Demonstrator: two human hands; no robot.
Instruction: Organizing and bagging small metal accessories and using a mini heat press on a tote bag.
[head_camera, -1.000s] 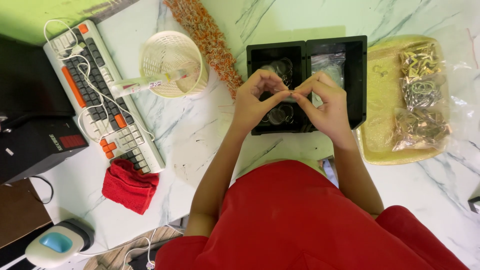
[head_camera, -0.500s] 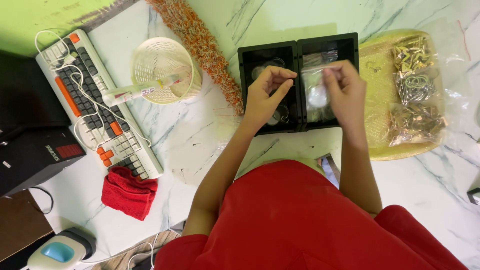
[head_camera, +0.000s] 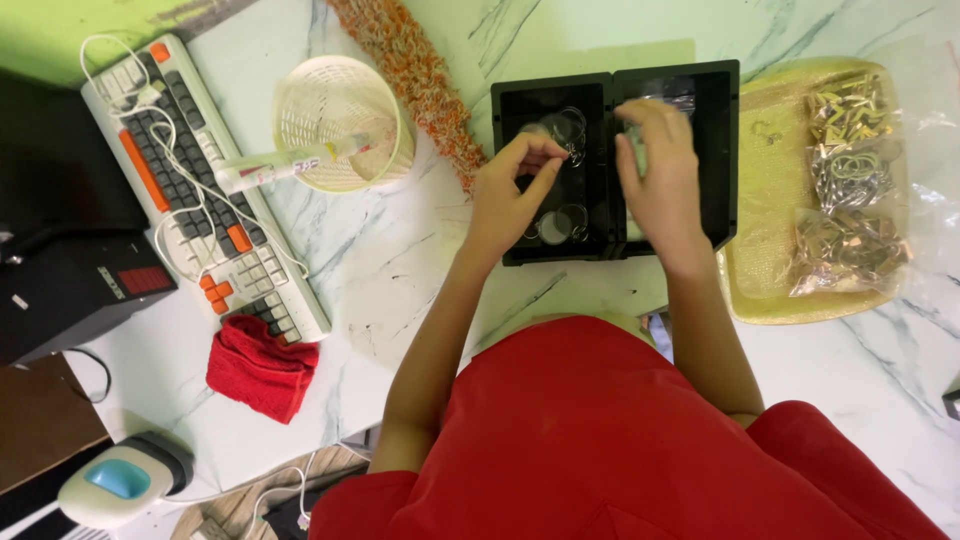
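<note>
Here both hands work over the open black case (head_camera: 715, 150) on the bench (head_camera: 400, 270): the left hand (head_camera: 510, 200) pinches a small metal ring (head_camera: 570, 128), while the right hand (head_camera: 660, 170) grips a clear packet (head_camera: 665, 100); a yellow tray (head_camera: 765, 230) lies just right.

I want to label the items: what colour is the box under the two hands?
Black, seen in the head view: the box is an open two-part case.

Box (head_camera: 720, 150) between basket (head_camera: 340, 120) and tray (head_camera: 765, 240).
</note>
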